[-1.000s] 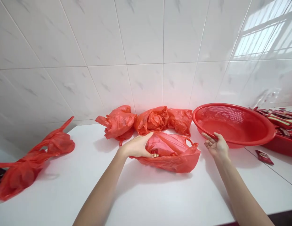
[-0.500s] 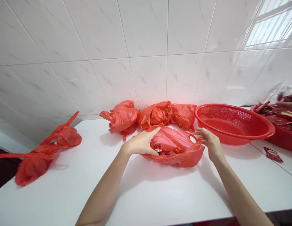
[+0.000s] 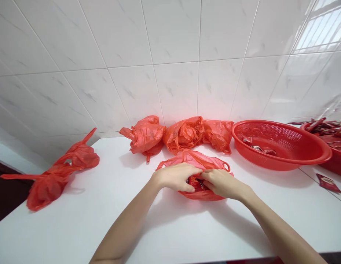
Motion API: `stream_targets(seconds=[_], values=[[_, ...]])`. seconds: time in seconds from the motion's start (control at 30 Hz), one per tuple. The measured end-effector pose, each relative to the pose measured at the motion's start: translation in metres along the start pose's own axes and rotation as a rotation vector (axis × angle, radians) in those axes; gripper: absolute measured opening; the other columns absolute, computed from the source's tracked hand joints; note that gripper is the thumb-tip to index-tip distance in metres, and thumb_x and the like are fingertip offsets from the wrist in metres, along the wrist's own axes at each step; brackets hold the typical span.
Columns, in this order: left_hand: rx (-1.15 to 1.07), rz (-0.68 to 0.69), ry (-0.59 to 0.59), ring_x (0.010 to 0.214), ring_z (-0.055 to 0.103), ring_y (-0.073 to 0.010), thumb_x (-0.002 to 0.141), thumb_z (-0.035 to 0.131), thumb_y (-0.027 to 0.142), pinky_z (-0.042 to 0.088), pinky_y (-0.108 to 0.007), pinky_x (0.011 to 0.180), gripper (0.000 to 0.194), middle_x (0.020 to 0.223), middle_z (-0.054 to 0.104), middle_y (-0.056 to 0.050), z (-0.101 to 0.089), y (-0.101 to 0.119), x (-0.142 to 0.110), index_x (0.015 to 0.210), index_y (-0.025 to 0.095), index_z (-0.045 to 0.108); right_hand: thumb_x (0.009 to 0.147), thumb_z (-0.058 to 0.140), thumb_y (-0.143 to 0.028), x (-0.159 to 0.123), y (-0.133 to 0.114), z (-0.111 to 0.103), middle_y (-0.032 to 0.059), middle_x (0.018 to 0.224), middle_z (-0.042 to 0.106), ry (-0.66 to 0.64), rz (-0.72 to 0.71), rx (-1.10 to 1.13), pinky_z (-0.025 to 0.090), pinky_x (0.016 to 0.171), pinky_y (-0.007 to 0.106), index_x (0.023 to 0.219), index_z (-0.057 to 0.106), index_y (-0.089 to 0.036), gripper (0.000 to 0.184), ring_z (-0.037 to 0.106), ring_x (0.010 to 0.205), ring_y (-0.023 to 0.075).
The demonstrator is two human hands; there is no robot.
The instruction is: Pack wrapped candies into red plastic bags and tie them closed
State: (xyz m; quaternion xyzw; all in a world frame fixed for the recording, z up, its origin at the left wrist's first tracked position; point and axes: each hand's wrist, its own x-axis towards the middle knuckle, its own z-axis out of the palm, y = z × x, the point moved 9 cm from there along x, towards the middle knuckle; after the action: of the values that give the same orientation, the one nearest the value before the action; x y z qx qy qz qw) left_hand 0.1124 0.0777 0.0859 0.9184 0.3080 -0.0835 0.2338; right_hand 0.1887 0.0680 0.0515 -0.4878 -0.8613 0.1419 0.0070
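A red plastic bag (image 3: 205,196) lies on the white table with its mouth open towards me. Small shiny red packets (image 3: 196,182) show inside it. My left hand (image 3: 176,176) reaches into the bag from the left, thumb and fingers apart around the packets. From the right, my right hand (image 3: 224,182) reaches in too, its fingers curled against a packet. The fingertips of both hands nearly meet, and some are hidden in the bag.
Three knotted red bags (image 3: 184,135) line the tiled wall. Another pair of red bags (image 3: 51,185) lies at the table's left edge. On the right are a red basket (image 3: 280,163) holding several packets, a red tub (image 3: 338,157) full of packets, and one loose packet (image 3: 328,183).
My right hand has moved left from the bag's handle into its mouth. Several packets now lie in the basket, which showed none before. Another person's hand has left the right edge.
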Motion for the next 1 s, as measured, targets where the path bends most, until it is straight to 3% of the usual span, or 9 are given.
stream_targets(seconds=[0.07,0.17,0.23,0.33,0.5,0.67,0.77,0.87,1.0], values=[[0.001,-0.043,-0.042,0.084,0.064,-0.0252,0.078,0.062,0.024,0.043,-0.031,0.062,0.018,0.092,0.067,-0.004,0.009,-0.008,0.008,0.096,0.023,0.061,0.085,0.056,-0.009,0.001,0.013,0.009,0.0088,0.103,0.073,-0.016,0.064,-0.007,0.034,0.06,0.028,0.112,0.067,-0.019,0.03,0.066,0.086,0.0229],[0.055,-0.203,-0.06,0.088,0.065,-0.0289,0.069,0.067,0.021,0.044,-0.032,0.059,0.032,0.098,0.069,-0.007,0.017,-0.03,0.012,0.101,0.022,0.061,0.075,0.068,-0.012,-0.003,0.03,0.017,0.0142,0.119,0.069,-0.037,0.146,-0.011,0.04,0.066,0.028,0.138,0.052,-0.017,0.065,0.066,0.102,0.0294],[0.091,-0.294,-0.069,0.089,0.066,-0.0306,0.066,0.069,0.021,0.046,-0.032,0.06,0.041,0.102,0.07,-0.01,0.019,-0.041,0.011,0.106,0.019,0.061,0.07,0.071,-0.011,-0.008,0.04,0.022,0.0169,0.122,0.068,-0.06,0.199,-0.008,0.042,0.071,0.03,0.14,0.049,-0.014,0.073,0.065,0.104,0.0314],[0.099,-0.331,-0.104,0.091,0.068,-0.0314,0.065,0.07,0.021,0.049,-0.033,0.066,0.054,0.11,0.071,-0.013,0.022,-0.045,0.008,0.118,0.016,0.059,0.068,0.073,-0.014,-0.011,0.049,0.027,0.0182,0.12,0.068,-0.075,0.245,0.007,0.044,0.074,0.031,0.134,0.052,-0.013,0.069,0.066,0.102,0.0325],[0.079,-0.288,-0.047,0.128,0.055,-0.0373,0.068,0.075,0.031,0.052,-0.039,0.092,0.088,0.148,0.051,-0.016,0.025,-0.04,0.017,0.149,0.022,0.04,0.068,0.077,-0.019,-0.008,0.051,0.023,0.0198,0.127,0.066,0.003,0.18,0.029,0.046,0.078,0.033,0.149,0.039,-0.015,0.089,0.065,0.106,0.0331],[0.106,-0.146,0.002,0.112,0.064,-0.0346,0.07,0.078,0.036,0.052,-0.038,0.087,0.06,0.125,0.065,-0.013,0.036,-0.026,0.038,0.125,0.021,0.061,0.069,0.081,-0.025,-0.001,0.049,0.022,0.0183,0.134,0.062,0.03,0.167,0.028,0.047,0.086,0.035,0.144,0.049,-0.018,0.082,0.062,0.117,0.0348],[0.13,-0.106,0.033,0.101,0.068,-0.0321,0.075,0.073,0.029,0.052,-0.036,0.078,0.037,0.111,0.071,-0.011,0.037,-0.026,0.046,0.11,0.02,0.067,0.077,0.077,-0.027,0.003,0.041,0.021,0.014,0.12,0.069,0.044,0.139,0.025,0.045,0.079,0.031,0.122,0.066,-0.018,0.047,0.066,0.105,0.0295],[0.119,-0.098,0.094,0.09,0.069,-0.0287,0.088,0.058,0.027,0.05,-0.034,0.074,0.015,0.1,0.074,-0.01,0.028,-0.033,0.046,0.096,0.02,0.069,0.094,0.059,-0.023,0.007,0.035,0.015,0.0098,0.102,0.074,0.102,0.14,0.008,0.04,0.071,0.029,0.102,0.071,-0.017,0.016,0.067,0.088,0.0226],[0.117,-0.18,0.16,0.083,0.069,-0.0258,0.095,0.049,0.03,0.049,-0.032,0.073,0.024,0.09,0.075,-0.01,0.007,-0.048,0.037,0.086,0.019,0.069,0.101,0.045,-0.018,0.007,0.041,0.006,0.0076,0.09,0.074,0.195,0.245,-0.016,0.035,0.066,0.029,0.085,0.07,-0.018,0.03,0.065,0.08,0.0197]])
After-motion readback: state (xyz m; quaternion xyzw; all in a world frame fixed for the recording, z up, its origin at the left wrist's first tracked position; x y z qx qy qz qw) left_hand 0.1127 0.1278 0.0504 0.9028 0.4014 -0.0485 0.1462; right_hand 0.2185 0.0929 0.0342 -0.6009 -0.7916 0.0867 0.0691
